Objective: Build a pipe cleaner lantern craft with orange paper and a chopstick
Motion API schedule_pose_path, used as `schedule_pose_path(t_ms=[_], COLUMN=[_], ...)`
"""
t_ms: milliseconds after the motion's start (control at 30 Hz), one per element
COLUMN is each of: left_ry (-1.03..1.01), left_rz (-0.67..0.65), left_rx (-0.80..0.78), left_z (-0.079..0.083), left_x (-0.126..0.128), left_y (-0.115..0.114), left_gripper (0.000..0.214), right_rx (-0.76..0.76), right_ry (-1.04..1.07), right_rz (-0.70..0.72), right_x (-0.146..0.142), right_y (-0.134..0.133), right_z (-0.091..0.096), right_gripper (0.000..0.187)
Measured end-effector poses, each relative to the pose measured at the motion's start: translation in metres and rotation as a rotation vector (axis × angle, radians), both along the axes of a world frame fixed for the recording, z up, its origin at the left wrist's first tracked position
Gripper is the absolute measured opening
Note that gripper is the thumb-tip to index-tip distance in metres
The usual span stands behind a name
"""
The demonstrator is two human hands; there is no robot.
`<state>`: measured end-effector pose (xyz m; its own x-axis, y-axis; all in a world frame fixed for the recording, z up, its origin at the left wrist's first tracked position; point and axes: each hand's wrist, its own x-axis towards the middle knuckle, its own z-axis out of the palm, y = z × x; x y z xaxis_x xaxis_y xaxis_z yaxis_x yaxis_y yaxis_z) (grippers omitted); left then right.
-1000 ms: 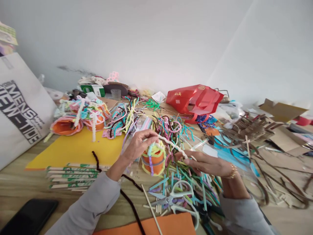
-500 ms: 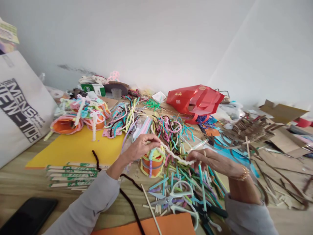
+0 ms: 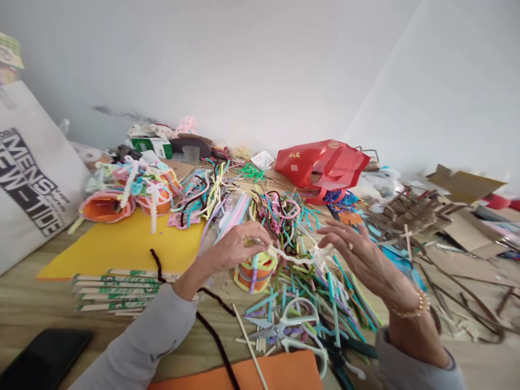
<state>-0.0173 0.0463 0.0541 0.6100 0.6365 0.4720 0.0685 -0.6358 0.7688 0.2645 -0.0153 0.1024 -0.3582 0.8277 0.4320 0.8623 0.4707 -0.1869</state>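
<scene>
My left hand [image 3: 238,246] pinches one end of a white, wavy pipe cleaner [image 3: 293,259] between thumb and fingers. Its other end stretches right, toward my right hand [image 3: 357,254], whose fingers are spread and hold nothing. Just below the pipe cleaner stands a small orange cup [image 3: 247,275], trimmed with yellow, purple and grey fuzzy strips. Many cut pipe cleaners [image 3: 331,292] in green, teal and purple lie heaped beneath my right hand. White-handled scissors [image 3: 280,329] lie open in front of the cup.
Orange sheet [image 3: 244,374] at the near edge; yellow sheet [image 3: 122,246], wrapped chopsticks [image 3: 116,295] and a phone [image 3: 46,357] on the left. Decorated orange cups [image 3: 108,208] stand behind. A red bag [image 3: 320,162] lies at the back, brown strips [image 3: 422,211] on the right.
My right hand has let go of the pipe cleaner's right end, risen slightly and spread its fingers. My left hand keeps its pinch. The view has shifted slightly.
</scene>
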Motion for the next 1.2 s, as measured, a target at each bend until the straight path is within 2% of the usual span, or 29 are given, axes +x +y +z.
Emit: schedule_pose_path(t_ms=[200, 267, 333, 400, 533, 600, 700, 833, 1000, 1200], left_ry=[0.063, 0.063, 0.054, 0.047, 0.073, 0.092, 0.102, 0.123, 0.130, 0.274], left_rz=[0.011, 0.027, 0.042, 0.049, 0.043, 0.038, 0.046, 0.063, 0.109, 0.174], left_rx=[0.082, 0.102, 0.110, 0.104, 0.084, 0.083, 0.087, 0.110, 0.189, 0.447], left_z=[0.000, -0.001, -0.002, -0.001, 0.001, 0.001, 0.001, 0.000, 0.004, 0.011], left_x=[0.003, 0.005, 0.006, 0.007, 0.007, 0.007, 0.006, 0.006, 0.006, 0.011], left_y=[-0.001, -0.002, -0.003, -0.005, -0.006, -0.006, -0.004, -0.003, -0.006, -0.017], left_gripper=[0.013, 0.013, 0.013, 0.012, 0.014, 0.015, 0.014, 0.012, 0.011, 0.013], right_rx=[0.195, 0.177, 0.035, -0.146, -0.340, -0.426, -0.463, -0.491, -0.546, -0.452], right_ry=[0.047, 0.137, 0.235, 0.277, 0.259, 0.269, 0.298, 0.374, 0.390, 0.377], right_rz=[-0.241, -0.255, -0.196, -0.073, 0.171, 0.191, 0.194, 0.232, 0.263, 0.339], right_x=[0.001, 0.001, -0.004, -0.015, -0.047, -0.063, -0.078, -0.081, -0.072, -0.069], right_y=[-0.003, -0.004, -0.006, -0.007, -0.006, -0.004, -0.003, 0.000, 0.004, 0.006], right_z=[0.009, 0.012, 0.013, 0.011, -0.001, -0.011, -0.025, -0.036, -0.036, -0.031], right_gripper=[0.039, 0.038, 0.037, 0.034, 0.029, 0.025, 0.028, 0.035, 0.031, 0.024])
